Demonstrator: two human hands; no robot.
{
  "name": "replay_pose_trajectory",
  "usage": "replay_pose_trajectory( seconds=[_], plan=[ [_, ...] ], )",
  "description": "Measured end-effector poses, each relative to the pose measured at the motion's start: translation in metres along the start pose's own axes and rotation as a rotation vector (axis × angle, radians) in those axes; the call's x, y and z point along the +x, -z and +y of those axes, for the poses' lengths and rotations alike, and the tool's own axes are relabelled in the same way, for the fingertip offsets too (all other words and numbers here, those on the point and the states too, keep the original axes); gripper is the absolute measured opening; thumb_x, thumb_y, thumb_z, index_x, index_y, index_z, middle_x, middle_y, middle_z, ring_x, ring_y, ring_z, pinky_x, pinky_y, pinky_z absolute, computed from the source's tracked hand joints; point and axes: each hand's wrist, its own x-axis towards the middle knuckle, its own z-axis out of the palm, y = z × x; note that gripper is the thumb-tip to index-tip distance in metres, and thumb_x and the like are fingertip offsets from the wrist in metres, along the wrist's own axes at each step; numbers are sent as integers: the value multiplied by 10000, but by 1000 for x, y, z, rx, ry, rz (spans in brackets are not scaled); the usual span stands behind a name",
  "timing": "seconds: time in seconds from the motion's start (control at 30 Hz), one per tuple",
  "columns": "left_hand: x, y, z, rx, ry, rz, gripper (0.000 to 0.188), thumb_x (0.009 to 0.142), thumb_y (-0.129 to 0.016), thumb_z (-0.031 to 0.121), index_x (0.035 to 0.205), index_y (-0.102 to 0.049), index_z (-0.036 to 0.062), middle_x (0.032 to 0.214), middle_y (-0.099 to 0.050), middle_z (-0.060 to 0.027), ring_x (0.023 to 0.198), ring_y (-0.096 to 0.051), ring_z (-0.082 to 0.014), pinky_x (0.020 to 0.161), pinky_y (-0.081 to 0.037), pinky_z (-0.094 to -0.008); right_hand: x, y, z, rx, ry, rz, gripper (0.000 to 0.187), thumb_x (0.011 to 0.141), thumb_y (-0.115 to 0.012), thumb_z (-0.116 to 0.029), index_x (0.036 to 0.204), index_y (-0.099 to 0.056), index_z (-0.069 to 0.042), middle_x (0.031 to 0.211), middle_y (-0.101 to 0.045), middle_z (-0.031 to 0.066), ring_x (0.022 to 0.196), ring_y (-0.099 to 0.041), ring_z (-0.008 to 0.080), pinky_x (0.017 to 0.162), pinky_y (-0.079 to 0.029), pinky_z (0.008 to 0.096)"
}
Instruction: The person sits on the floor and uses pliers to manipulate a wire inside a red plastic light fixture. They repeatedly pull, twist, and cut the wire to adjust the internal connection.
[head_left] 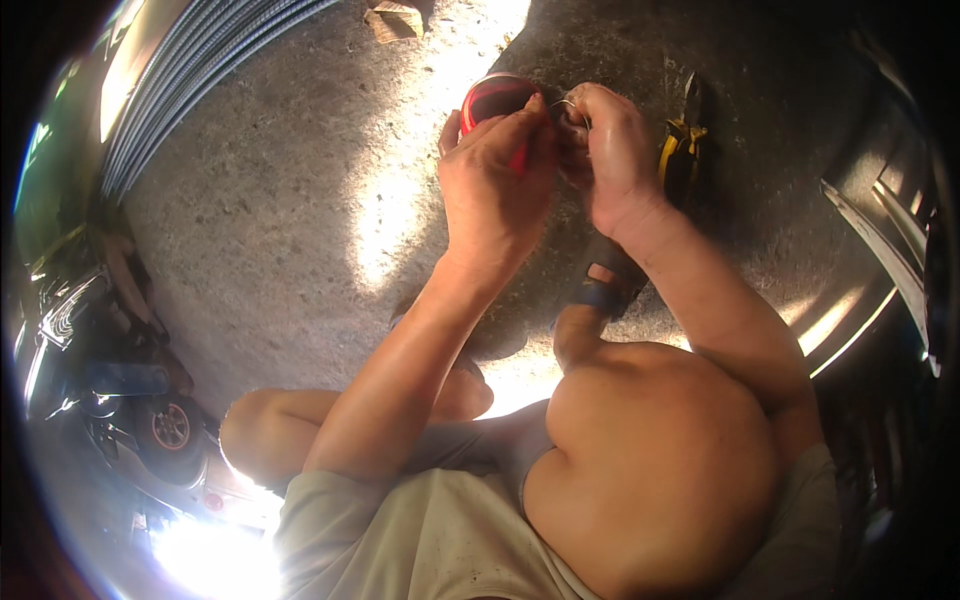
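The person squats over a rough concrete floor [280, 220], both hands raised together in front of the knees. The left hand [495, 175] is curled shut around a slim red-handled tool [519, 158], its fingers pressed together over the handle. The right hand [608, 150] pinches a thin loop of bare wire [566, 103] between thumb and fingertips, held just above the knuckles and touching the left hand's fingertips. Just behind the hands, on the floor, sits a round red object [492, 96], partly hidden, possibly a spool; what it is exactly cannot be told.

The wire looks light and springy, stiff enough to hold a curve yet easy to bend. It is likely slippery and sharp at its cut end, so it is best gripped close to the bend, not at the tip.

Yellow-handled pliers [683, 140] lie on the floor just right of the right hand. A bundle of steel rebar [190, 80] runs along the upper left. A sandalled foot [607, 285] shows beneath the right wrist.
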Motion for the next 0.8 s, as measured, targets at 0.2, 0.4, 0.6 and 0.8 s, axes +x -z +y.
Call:
replay_pose_trajectory(
  seconds=[0.2, 0.4, 0.6, 0.8],
  plan=[
    [2, 1, -2, 68, -11, 14, 271, 951, -783, 124, 1220, -796, 88, 1106, -798, -146, 1020, -781, -255, 884, -600, -365, 9, 5, 32, -355, 517, 49, 291, 1100, -477, -203, 1018, -621, 36, 830, -645, 109, 803, -592, 170, 753, -507, 361],
    [0, -1, -1, 67, 16, 27, 272, 953, -790, 133, 1220, -795, 80, 1114, -797, -156, 1022, -780, -255, 897, -599, -363, 3, -3, 37, -243, 397, 92, 256, 1107, -490, -181, 1053, -633, 25, 888, -676, 134, 832, -617, 187, 781, -511, 374],
    [0, 1, 4, 41, 109, 1, 237, 983, -796, 193, 1188, -809, 74, 1087, -801, -148, 986, -759, -177, 876, -584, -337, -5, -6, 29, -601, 589, 153, 218, 1088, -499, -154, 1019, -636, 1, 868, -678, 246, 807, -682, 402, 736, -524, 444],
    [1, 3, 3, 21, 93, 18, 223, 998, -782, 193, 1182, -812, 69, 1054, -801, -139, 952, -739, -146, 853, -580, -328, -4, -10, 30, -607, 671, 153, 205, 1085, -512, -157, 997, -656, -41, 845, -695, 188, 762, -682, 356, 681, -511, 403]
  ],
)
